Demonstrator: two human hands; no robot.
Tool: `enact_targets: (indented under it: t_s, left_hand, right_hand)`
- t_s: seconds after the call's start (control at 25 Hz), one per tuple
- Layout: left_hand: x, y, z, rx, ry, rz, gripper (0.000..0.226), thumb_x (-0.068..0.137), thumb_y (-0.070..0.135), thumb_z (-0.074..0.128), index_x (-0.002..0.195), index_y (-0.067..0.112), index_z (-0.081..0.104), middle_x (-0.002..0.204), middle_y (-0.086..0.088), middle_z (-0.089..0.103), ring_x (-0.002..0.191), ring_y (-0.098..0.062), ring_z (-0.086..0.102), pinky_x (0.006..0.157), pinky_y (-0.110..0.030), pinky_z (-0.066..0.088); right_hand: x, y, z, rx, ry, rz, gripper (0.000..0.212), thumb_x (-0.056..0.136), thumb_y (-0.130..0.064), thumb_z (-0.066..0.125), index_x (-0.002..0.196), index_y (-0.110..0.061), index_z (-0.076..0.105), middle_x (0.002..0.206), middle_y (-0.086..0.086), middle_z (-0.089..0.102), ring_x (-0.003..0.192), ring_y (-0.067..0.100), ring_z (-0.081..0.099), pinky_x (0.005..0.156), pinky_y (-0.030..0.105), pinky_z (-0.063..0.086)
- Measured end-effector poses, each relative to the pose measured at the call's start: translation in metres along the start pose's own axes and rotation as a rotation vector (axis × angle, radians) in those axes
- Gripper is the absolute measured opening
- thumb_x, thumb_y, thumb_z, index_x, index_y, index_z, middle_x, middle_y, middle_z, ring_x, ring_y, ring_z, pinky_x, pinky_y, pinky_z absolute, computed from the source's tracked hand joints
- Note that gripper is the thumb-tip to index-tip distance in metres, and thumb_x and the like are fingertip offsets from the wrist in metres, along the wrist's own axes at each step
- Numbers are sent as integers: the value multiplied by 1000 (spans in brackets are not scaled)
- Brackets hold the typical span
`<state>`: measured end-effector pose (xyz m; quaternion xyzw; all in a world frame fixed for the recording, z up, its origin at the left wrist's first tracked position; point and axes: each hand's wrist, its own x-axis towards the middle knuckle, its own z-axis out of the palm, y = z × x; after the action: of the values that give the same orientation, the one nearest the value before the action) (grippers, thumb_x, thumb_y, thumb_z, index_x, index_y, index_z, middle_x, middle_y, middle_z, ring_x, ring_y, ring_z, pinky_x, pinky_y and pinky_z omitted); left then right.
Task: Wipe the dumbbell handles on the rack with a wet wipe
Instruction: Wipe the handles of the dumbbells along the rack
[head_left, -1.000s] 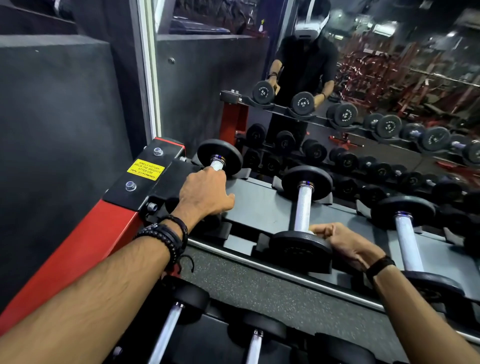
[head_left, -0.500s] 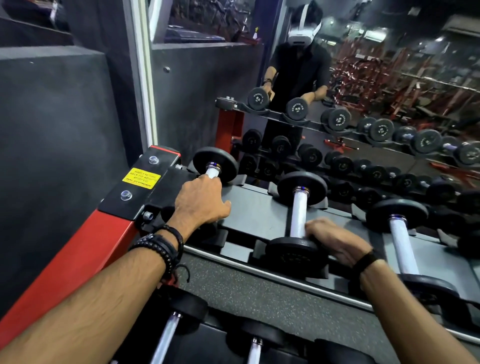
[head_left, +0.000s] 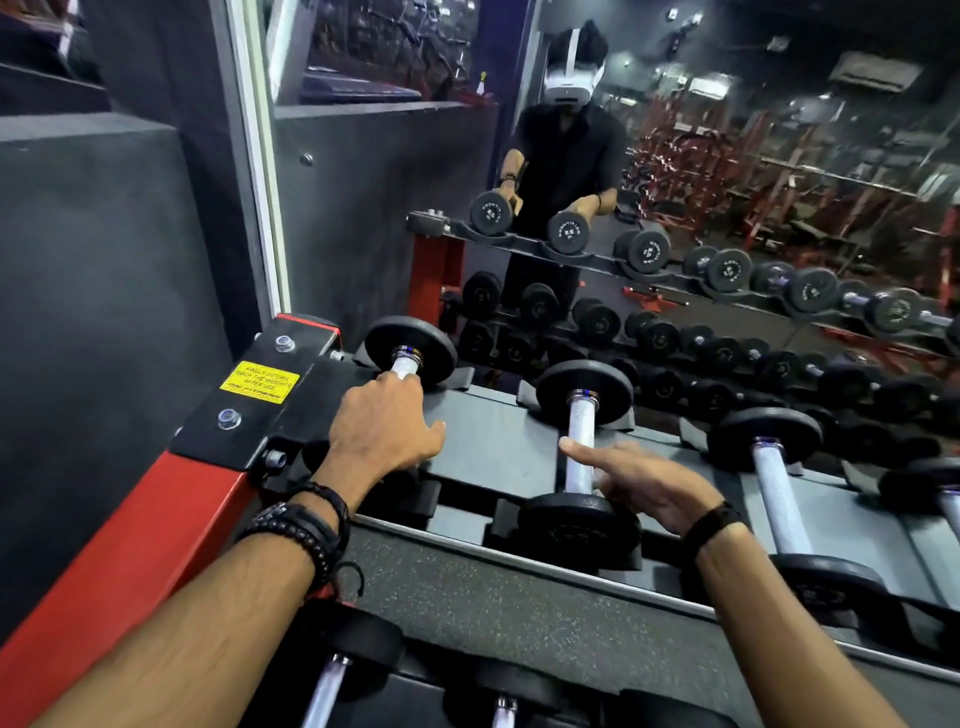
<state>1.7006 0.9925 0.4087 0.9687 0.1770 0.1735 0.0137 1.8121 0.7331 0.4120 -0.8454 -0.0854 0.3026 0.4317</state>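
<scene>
Black dumbbells with silver knurled handles lie on the top tier of a grey rack (head_left: 493, 441). My left hand (head_left: 382, 426) is curled over the handle of the leftmost dumbbell (head_left: 410, 343), hiding most of that handle. Whether a wipe is under its palm cannot be seen. My right hand (head_left: 644, 480) lies beside the second dumbbell's handle (head_left: 581, 426), fingers extended, the forefinger reaching across the bar. No wipe shows in that hand. A third dumbbell (head_left: 766, 457) lies untouched to the right.
A mirror (head_left: 727, 208) stands straight behind the rack and reflects me and the gym. The red rack upright (head_left: 130, 530) with a yellow sticker (head_left: 260, 382) is at the left, against a dark padded wall. A lower tier holds more dumbbells (head_left: 332, 680).
My right hand has opened from a loose curl near the second dumbbell's front plate and stretched its fingers across the handle. My left hand stays on the leftmost handle.
</scene>
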Motion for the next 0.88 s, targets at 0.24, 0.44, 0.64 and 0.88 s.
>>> enact_targets:
  t_s: [0.24,0.44,0.64,0.88]
  left_hand:
    - [0,1,-2,8,2,-1,53,82,53,57,116,11,54,104,-12,63,93,-33,64,67,-34,34]
    - [-1,2,-3,-4,-15,7,54,81,49,59,119,11,53,105,-13,63,94,-35,64,67,-35,35]
    - [-3,0,-5,-21,-21,7,53,81,47,59,119,10,54,105,-12,64,94,-34,65,67,-34,35]
    - [-3,-1,-7,6,-39,10,49,83,48,57,114,10,55,104,-10,63,92,-31,65,68,-34,36]
  right_hand:
    - [9,0,13,160,-98,49,43,63,-39,85,80,-9,59,72,9,63,56,17,59,54,25,51]
    - [6,0,13,126,-103,56,53,50,-18,92,94,-8,63,80,10,67,69,20,63,69,29,54]
    - [-3,4,14,341,-130,-23,39,76,11,69,108,-4,51,108,27,68,91,28,69,85,33,54]
    - [-17,4,6,181,17,-145,47,72,11,67,116,-1,55,91,19,66,72,24,60,63,27,51]
